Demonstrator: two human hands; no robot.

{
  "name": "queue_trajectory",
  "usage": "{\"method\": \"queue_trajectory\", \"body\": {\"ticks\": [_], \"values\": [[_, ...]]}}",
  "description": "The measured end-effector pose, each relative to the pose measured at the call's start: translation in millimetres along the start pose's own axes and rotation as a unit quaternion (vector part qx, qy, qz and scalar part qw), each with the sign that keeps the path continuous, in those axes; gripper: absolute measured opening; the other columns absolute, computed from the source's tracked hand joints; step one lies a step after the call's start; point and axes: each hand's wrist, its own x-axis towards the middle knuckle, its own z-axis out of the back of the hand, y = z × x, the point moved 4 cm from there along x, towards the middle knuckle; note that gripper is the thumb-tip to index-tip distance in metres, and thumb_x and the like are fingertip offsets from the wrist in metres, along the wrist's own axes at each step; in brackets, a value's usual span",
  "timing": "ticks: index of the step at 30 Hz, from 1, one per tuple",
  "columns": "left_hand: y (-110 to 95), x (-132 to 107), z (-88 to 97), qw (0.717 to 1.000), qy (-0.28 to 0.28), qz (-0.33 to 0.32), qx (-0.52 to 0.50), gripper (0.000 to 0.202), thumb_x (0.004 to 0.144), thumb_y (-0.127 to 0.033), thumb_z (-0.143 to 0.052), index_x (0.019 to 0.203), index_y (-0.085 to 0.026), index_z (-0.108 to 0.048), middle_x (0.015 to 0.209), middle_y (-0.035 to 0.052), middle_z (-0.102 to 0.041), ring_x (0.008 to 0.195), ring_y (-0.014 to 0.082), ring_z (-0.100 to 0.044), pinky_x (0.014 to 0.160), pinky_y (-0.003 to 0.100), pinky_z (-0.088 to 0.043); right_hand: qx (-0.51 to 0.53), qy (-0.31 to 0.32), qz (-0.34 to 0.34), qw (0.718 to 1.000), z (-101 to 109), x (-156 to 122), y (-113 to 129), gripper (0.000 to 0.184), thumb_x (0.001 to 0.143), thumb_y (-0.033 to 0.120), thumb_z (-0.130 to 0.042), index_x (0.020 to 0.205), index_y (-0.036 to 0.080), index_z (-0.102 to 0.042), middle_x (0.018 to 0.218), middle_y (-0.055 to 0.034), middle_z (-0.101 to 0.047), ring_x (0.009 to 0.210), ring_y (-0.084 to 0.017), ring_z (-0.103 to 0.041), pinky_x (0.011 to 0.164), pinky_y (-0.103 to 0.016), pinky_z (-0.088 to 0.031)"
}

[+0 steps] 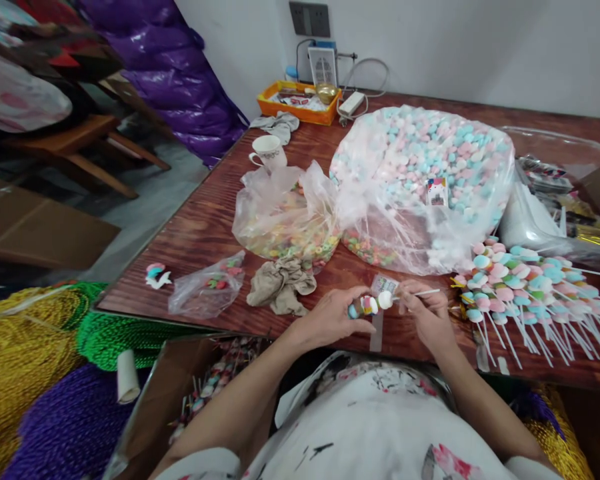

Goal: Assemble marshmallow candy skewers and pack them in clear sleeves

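Observation:
Between my two hands is a candy skewer (369, 305), with blue, dark, multicoloured and white soft pieces threaded on a white stick. My left hand (333, 313) has its fingers and thumb closed around the candy end. The stick's bare end is pinched by my right hand (430, 317) and sticks out to the right past the fingers. A printed clear wrapper (384, 285) lies on the table just behind the skewer. Right of my right hand is a pile of finished-looking candy skewers (530, 287), their white sticks pointing toward me and to the right.
A large bag of pastel marshmallows (430, 147) and a bag of colourful candies (290, 220) lie behind my hands. A crumpled cloth (281, 287), small plastic bag (207, 287), cup (270, 155) and orange tray (297, 115) are leftward. An open box (180, 360) sits below the table edge.

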Motion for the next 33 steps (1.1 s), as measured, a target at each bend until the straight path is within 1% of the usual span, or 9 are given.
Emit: {"method": "queue_trajectory", "body": {"ticks": [2,4,9,14,17,20,24,28,33], "values": [[5,-2,0.9,0.998,0.034,0.014,-0.048,0.032,0.069,-0.040,-0.077,0.084,-0.014,-0.067,0.067,-0.0040,-0.054,0.064,0.0108,-0.046,0.060,0.020,-0.037,-0.004,0.029,0.029,0.999,1,3,4,0.009,0.084,0.027,-0.066,0.079,0.022,-0.071,0.077,-0.0015,-0.067,0.077,-0.016,-0.062,0.078,-0.032,-0.049],[7,-4,2.1,0.991,0.030,0.030,-0.126,0.031,0.070,-0.041,-0.076,0.075,-0.012,-0.064,0.062,-0.0050,-0.048,0.060,0.0087,-0.041,0.057,0.020,-0.034,-0.006,0.037,0.049,0.998,1,6,8,0.008,0.083,0.026,-0.067,0.080,0.024,-0.073,0.081,-0.0023,-0.069,0.088,-0.019,-0.063,0.086,-0.035,-0.048],[5,-11,5.1,0.970,-0.034,0.036,-0.240,0.033,0.072,-0.042,-0.074,0.074,-0.011,-0.062,0.062,-0.0051,-0.046,0.057,0.0066,-0.037,0.054,0.019,-0.030,0.074,-0.028,-0.030,0.996,-3,8,-7,0.008,0.081,0.031,-0.069,0.081,0.024,-0.074,0.077,-0.0002,-0.070,0.073,-0.015,-0.063,0.074,-0.030,-0.050],[5,-17,12.1,0.985,-0.150,-0.061,-0.053,0.033,0.078,-0.044,-0.071,0.088,-0.013,-0.066,0.073,-0.0003,-0.059,0.065,0.0113,-0.051,0.062,0.024,-0.041,0.134,-0.078,-0.115,0.981,-11,-1,-25,0.012,0.076,0.033,-0.073,0.076,0.022,-0.071,0.071,0.0011,-0.070,0.063,-0.013,-0.062,0.070,-0.028,-0.049],[0,-21,21.6,0.952,-0.242,-0.150,0.113,0.045,0.078,-0.042,-0.073,0.113,-0.016,-0.063,0.099,0.0082,-0.067,0.091,0.0201,-0.058,0.085,0.035,-0.046,0.118,-0.077,-0.092,0.986,-12,-4,-22,0.010,0.080,0.031,-0.070,0.078,0.022,-0.071,0.069,0.0016,-0.070,0.063,-0.013,-0.062,0.073,-0.029,-0.048],[-5,-21,23.3,0.948,-0.189,-0.187,0.173,0.042,0.082,-0.040,-0.068,0.116,-0.017,-0.061,0.107,0.0110,-0.067,0.100,0.0227,-0.058,0.090,0.037,-0.045,0.093,-0.065,-0.048,0.992,-13,-5,-17,0.008,0.083,0.029,-0.067,0.081,0.022,-0.072,0.074,0.0008,-0.070,0.069,-0.014,-0.063,0.073,-0.029,-0.048],[-9,-17,18.2,0.971,-0.094,-0.189,0.112,0.036,0.086,-0.040,-0.064,0.111,-0.015,-0.063,0.093,0.0074,-0.069,0.085,0.0168,-0.061,0.078,0.028,-0.047,0.048,-0.046,0.016,0.998,-15,-8,-10,0.010,0.086,0.026,-0.063,0.085,0.025,-0.073,0.081,-0.0005,-0.070,0.079,-0.016,-0.064,0.076,-0.031,-0.049],[-8,-15,13.0,0.976,-0.109,-0.179,0.050,0.031,0.082,-0.041,-0.068,0.098,-0.015,-0.068,0.078,0.0024,-0.066,0.069,0.0119,-0.058,0.068,0.022,-0.043,-0.054,-0.003,0.087,0.995,-15,-10,5,0.011,0.086,0.021,-0.063,0.087,0.026,-0.073,0.087,-0.0019,-0.070,0.086,-0.017,-0.063,0.082,-0.033,-0.048],[-11,-14,5.5,0.980,-0.101,-0.170,0.008,0.030,0.082,-0.038,-0.069,0.101,-0.015,-0.070,0.085,0.0053,-0.070,0.076,0.0142,-0.062,0.073,0.024,-0.046,-0.137,0.084,0.107,0.981,-17,-8,20,0.013,0.087,0.020,-0.061,0.087,0.025,-0.073,0.081,-0.0023,-0.067,0.082,-0.017,-0.062,0.076,-0.032,-0.047]]}}
